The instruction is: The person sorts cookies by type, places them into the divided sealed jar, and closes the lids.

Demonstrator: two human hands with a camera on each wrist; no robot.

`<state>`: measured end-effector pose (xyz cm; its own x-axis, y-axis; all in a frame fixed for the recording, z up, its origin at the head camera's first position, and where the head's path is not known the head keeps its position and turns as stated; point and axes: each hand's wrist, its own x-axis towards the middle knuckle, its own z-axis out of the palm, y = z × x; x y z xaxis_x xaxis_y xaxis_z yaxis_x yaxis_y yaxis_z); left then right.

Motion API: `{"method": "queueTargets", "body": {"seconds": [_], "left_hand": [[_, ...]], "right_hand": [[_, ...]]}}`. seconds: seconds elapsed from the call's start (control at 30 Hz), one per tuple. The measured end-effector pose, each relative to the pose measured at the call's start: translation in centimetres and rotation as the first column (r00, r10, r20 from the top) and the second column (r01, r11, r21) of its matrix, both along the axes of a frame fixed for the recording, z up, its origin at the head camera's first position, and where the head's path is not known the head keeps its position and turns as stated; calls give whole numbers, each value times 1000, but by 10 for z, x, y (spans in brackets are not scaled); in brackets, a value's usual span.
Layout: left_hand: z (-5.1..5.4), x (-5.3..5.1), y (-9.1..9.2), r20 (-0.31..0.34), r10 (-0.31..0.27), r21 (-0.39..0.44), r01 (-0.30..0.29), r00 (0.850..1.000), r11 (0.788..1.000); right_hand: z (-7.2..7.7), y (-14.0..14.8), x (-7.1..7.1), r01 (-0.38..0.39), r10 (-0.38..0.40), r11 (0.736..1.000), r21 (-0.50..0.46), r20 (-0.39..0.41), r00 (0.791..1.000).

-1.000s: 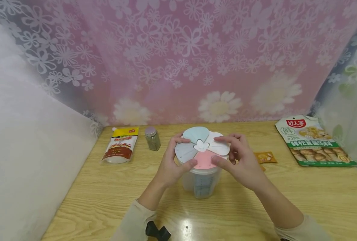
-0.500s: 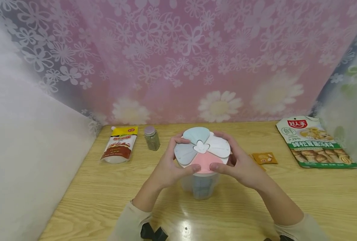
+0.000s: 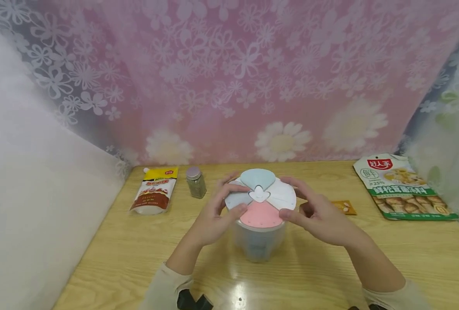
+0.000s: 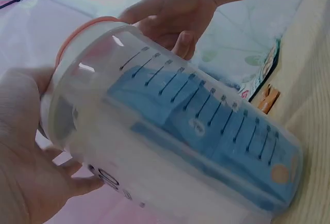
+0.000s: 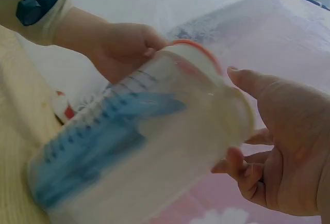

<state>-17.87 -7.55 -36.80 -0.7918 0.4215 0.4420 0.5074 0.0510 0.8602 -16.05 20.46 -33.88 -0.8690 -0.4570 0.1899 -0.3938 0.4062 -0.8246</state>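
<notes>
A translucent food storage container point(image 3: 258, 245) stands upright on the table before me. Its round lid point(image 3: 261, 215) carries pastel petal-shaped flaps in blue, white, grey and pink. My left hand point(image 3: 210, 224) grips the lid's left side, thumb and a finger lying over the grey petal. On the other side my right hand point(image 3: 326, 219) curves round the lid edge, its thumb at the pink petal's right corner. Through the wall in the left wrist view, a blue packet point(image 4: 175, 110) shows behind printed measuring marks. The right wrist view has the container point(image 5: 175, 141) blurred between both hands.
At the back left lie a brown-and-white pouch with a yellow top point(image 3: 155, 191) and a small spice jar point(image 3: 196, 183). An orange sachet point(image 3: 344, 207) sits behind my right hand. A large green-and-white mushroom packet point(image 3: 405, 187) lies at the right.
The lid's petals have turned slightly clockwise. My right fingers have moved off the lid's top to its right edge, and the left thumb has shifted back from the pink petal.
</notes>
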Motion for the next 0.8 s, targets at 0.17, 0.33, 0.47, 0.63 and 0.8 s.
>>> {"method": "queueTargets", "body": {"seconds": [0.17, 0.33, 0.47, 0.63, 0.8], "left_hand": [[1, 1, -7, -93, 193, 10, -193, 977, 981], [3, 4, -13, -54, 17, -198, -28, 998, 980], [3, 3, -11, 15, -111, -215, 112, 994, 970], [3, 3, -9, 75, -89, -117, 97, 993, 988], [1, 3, -7, 78, -86, -74, 92, 993, 993]], "right_hand": [[6, 16, -1, -25, 15, 998, -65, -155, 988], [0, 14, -5, -111, 77, 987, -121, -257, 963], [-6, 9, -6, -129, 114, 989, -74, -183, 977], [-9, 4, -5, -106, 107, 994, 15, -132, 986], [-9, 0, -1, -30, 41, 997, 66, -178, 983]]}}
